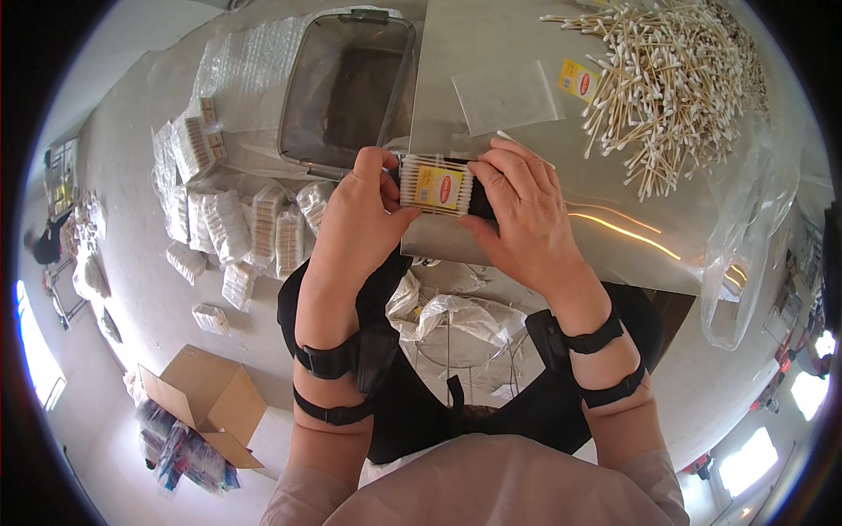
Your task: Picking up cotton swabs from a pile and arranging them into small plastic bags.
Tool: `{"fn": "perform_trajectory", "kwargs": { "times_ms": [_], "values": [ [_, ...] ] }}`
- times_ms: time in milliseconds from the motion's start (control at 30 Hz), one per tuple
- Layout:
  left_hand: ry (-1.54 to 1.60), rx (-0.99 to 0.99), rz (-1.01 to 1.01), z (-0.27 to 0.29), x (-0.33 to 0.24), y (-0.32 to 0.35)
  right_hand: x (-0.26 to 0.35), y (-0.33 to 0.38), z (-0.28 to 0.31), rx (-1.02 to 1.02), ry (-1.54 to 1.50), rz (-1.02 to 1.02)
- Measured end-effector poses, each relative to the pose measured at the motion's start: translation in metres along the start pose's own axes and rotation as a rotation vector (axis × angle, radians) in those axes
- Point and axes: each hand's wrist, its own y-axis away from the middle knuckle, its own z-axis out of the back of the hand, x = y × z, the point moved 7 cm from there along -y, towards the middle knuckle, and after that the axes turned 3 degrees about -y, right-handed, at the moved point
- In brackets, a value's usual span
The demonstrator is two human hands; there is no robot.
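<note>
Two hands, one swab pack between them.
L hand point(364, 215) pinches pack's left end, fingers curled shut; pack of cotton swabs point(436, 185) held over metal table point(491, 53) edge; R hand point(522, 215) clamps its right end. Filled packs point(237, 223) lie left of L hand, loose swabs point(671, 83) up-right of R hand.

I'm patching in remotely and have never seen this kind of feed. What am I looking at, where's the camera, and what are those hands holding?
This is one fisheye camera worn on a person's head, looking down, so straight edges bend. The left hand and right hand together hold a small clear packet of cotton swabs with a yellow label, over a metal tabletop. Loose swabs are heaped on the right, an empty clear bag lies in the middle, filled packets sit on the left, and an open cardboard box stands on the floor.
</note>
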Motion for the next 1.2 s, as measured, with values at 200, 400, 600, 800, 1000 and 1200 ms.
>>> {"fn": "perform_trajectory", "kwargs": {
  "times_ms": [200,400,600,800,1000,1200],
  "values": [
    [-0.024,-0.005,-0.002,-0.001,0.001,0.0,-0.001,0.003,-0.002,-0.026,0.0,-0.001],
    [-0.044,-0.017,-0.041,0.0,0.002,0.0,0.006,0.011,0.001,-0.101,0.008,0.046],
    [-0.042,-0.019,-0.046,-0.001,0.003,-0.001,0.006,0.018,-0.008,-0.133,0.031,0.02],
    [-0.021,-0.032,-0.052,-0.001,0.005,-0.001,0.009,0.021,-0.013,-0.19,0.016,0.009],
    [-0.048,-0.025,-0.025,0.001,0.001,0.0,0.007,0.02,-0.011,-0.208,-0.023,-0.025],
    [-0.052,-0.031,-0.016,0.002,0.001,0.001,0.006,0.019,-0.011,-0.225,-0.032,-0.028]
  ]
}}
